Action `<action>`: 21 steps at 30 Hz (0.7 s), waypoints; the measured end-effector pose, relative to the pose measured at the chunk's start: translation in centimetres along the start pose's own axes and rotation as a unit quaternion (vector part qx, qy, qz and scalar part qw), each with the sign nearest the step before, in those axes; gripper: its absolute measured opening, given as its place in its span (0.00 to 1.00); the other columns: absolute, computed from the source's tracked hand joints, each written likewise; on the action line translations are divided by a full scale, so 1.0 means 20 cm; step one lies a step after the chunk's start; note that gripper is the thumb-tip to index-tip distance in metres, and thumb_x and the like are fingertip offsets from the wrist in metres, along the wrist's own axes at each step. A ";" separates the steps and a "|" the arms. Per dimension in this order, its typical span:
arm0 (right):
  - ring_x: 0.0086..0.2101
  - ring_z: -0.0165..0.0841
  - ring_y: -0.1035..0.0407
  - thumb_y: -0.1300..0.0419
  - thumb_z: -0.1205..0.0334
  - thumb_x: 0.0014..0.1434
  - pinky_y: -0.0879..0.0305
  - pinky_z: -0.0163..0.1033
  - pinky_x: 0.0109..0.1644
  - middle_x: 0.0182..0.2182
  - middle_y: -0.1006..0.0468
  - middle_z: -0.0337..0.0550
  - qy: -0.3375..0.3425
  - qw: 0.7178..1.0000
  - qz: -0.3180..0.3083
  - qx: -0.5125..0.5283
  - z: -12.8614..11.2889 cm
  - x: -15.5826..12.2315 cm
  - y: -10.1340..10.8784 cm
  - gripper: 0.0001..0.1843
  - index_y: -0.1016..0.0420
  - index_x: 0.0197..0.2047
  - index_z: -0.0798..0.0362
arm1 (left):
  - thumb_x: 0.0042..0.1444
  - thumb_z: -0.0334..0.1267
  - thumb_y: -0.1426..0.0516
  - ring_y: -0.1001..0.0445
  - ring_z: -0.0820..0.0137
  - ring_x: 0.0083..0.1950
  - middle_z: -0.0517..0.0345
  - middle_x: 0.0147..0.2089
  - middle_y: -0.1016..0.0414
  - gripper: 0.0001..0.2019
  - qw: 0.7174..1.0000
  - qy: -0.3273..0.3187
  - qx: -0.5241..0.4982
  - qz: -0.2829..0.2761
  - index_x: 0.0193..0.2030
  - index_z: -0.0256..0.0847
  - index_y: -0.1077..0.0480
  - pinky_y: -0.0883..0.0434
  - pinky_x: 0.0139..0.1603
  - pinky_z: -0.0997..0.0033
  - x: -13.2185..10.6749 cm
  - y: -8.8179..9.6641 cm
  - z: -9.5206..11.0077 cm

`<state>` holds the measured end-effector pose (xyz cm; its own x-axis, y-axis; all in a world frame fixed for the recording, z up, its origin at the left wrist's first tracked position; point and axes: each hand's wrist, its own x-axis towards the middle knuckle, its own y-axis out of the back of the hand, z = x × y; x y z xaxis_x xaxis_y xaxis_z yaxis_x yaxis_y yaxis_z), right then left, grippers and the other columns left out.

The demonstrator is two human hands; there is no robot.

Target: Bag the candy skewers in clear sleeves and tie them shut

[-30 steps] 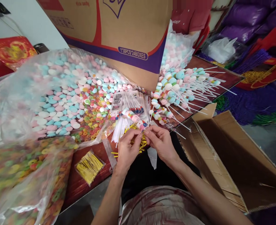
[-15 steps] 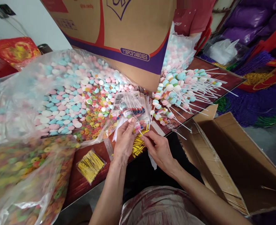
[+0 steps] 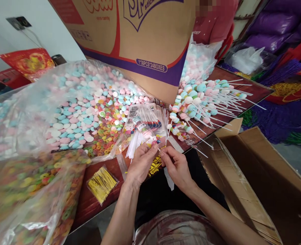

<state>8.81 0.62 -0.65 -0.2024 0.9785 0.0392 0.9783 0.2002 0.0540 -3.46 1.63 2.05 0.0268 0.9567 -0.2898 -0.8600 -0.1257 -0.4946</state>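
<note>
My left hand (image 3: 141,161) is closed on a candy skewer (image 3: 145,132) in a clear printed wrapper, its wrapped candies pointing away from me. Against the lower end of that skewer, my right hand (image 3: 176,166) pinches thumb and forefinger together; what lies between these fingertips is too small to make out. Gold twist ties (image 3: 155,165) lie loose just below the hands. Beyond them are printed clear wrappers (image 3: 150,115) and a bundle of white sticks (image 3: 135,144), partly covered by the left hand.
Pastel candies (image 3: 74,115) and fruit-coloured ring candies (image 3: 106,139) spread over plastic at left. A packet of gold ties (image 3: 102,183) lies near the front edge. Candy skewers (image 3: 201,98) are heaped at right. A large carton (image 3: 150,47) stands behind; an open cardboard box (image 3: 242,170) sits right.
The whole view has shifted slightly right and down. Both hands have drawn closer together at the skewer's lower end, the right fingertips now almost touching the left thumb.
</note>
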 end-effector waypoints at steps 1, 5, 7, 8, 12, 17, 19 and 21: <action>0.23 0.28 0.42 0.45 0.57 0.65 0.45 0.34 0.29 0.21 0.35 0.34 0.003 1.000 -0.001 -0.008 0.00 0.00 0.00 0.13 0.32 0.29 0.51 | 0.48 0.47 0.32 0.21 0.59 0.48 0.46 0.41 0.19 0.15 1.000 -0.006 -0.013 0.011 0.37 0.37 0.22 0.27 0.50 0.60 0.00 0.00 0.01; 0.23 0.29 0.42 0.46 0.56 0.65 0.46 0.35 0.29 0.21 0.35 0.35 0.020 0.999 0.000 -0.027 0.01 -0.01 -0.03 0.15 0.32 0.28 0.51 | 0.49 0.49 0.33 0.20 0.59 0.45 0.48 0.39 0.18 0.16 0.996 -0.050 -0.046 0.064 0.36 0.38 0.22 0.26 0.48 0.59 0.01 -0.02 -0.01; 0.23 0.29 0.43 0.45 0.56 0.65 0.46 0.35 0.28 0.20 0.36 0.34 0.016 1.000 0.002 -0.024 0.02 -0.02 -0.05 0.15 0.31 0.28 0.51 | 0.51 0.48 0.35 0.20 0.60 0.43 0.49 0.35 0.19 0.14 0.996 -0.054 -0.034 0.070 0.33 0.37 0.23 0.25 0.45 0.62 0.01 -0.03 -0.04; 0.23 0.28 0.43 0.45 0.55 0.65 0.47 0.35 0.28 0.20 0.36 0.34 0.010 1.000 0.000 -0.015 0.02 -0.02 -0.06 0.15 0.32 0.27 0.51 | 0.52 0.48 0.35 0.20 0.61 0.42 0.49 0.34 0.19 0.14 0.995 -0.058 -0.028 0.073 0.31 0.37 0.23 0.25 0.44 0.64 0.01 -0.03 -0.06; 0.23 0.28 0.44 0.45 0.53 0.65 0.46 0.35 0.28 0.20 0.37 0.34 -0.017 0.999 -0.023 0.038 0.02 -0.01 -0.05 0.17 0.33 0.26 0.51 | 0.53 0.47 0.35 0.21 0.64 0.39 0.51 0.34 0.19 0.12 0.994 -0.077 -0.029 0.079 0.31 0.38 0.23 0.25 0.39 0.67 0.00 -0.03 -0.09; 0.22 0.27 0.44 0.43 0.47 0.63 0.48 0.34 0.25 0.20 0.36 0.33 -0.073 0.986 -0.033 0.150 -0.07 0.04 -0.07 0.16 0.32 0.30 0.50 | 0.52 0.48 0.35 0.23 0.67 0.35 0.56 0.32 0.21 0.14 0.991 -0.089 -0.023 0.094 0.41 0.42 0.23 0.25 0.36 0.68 -0.06 -0.04 -0.09; 0.18 0.25 0.50 0.41 0.47 0.61 0.53 0.33 0.22 0.17 0.40 0.31 -0.111 0.963 -0.042 0.240 -0.12 0.03 -0.11 0.18 0.34 0.27 0.51 | 0.53 0.49 0.36 0.23 0.66 0.35 0.57 0.30 0.23 0.15 0.991 -0.097 -0.002 0.090 0.43 0.44 0.23 0.25 0.37 0.67 -0.11 0.00 -0.08; 0.16 0.23 0.58 0.39 0.49 0.59 0.59 0.33 0.21 0.13 0.46 0.27 -0.163 0.926 -0.058 0.337 -0.16 0.00 -0.18 0.19 0.37 0.24 0.51 | 0.53 0.49 0.36 0.23 0.64 0.38 0.54 0.32 0.23 0.16 0.993 -0.092 0.003 0.079 0.44 0.44 0.23 0.25 0.39 0.65 -0.18 0.05 -0.05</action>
<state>5.23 -0.21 2.29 -0.3918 0.8890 -0.2369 0.7791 0.1835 -0.5995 -3.98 -2.23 1.72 -0.2009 0.9572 -0.2081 -0.8491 -0.2761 -0.4503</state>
